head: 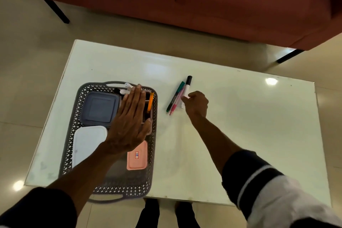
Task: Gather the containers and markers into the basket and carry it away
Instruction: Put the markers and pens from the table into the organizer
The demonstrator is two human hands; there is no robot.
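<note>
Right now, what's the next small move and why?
Probably close the right hand on the white marker and lift it toward the basket. Its fingers are curled right at that marker, three markers still lie loose on the table, and the containers already sit in the basket. The left hand hovers flat over the basket.

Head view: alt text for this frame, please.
Right hand pinches a white marker beside green and pink markers on a white table. Flat left hand hovers over a grey basket holding lidded containers.
</note>
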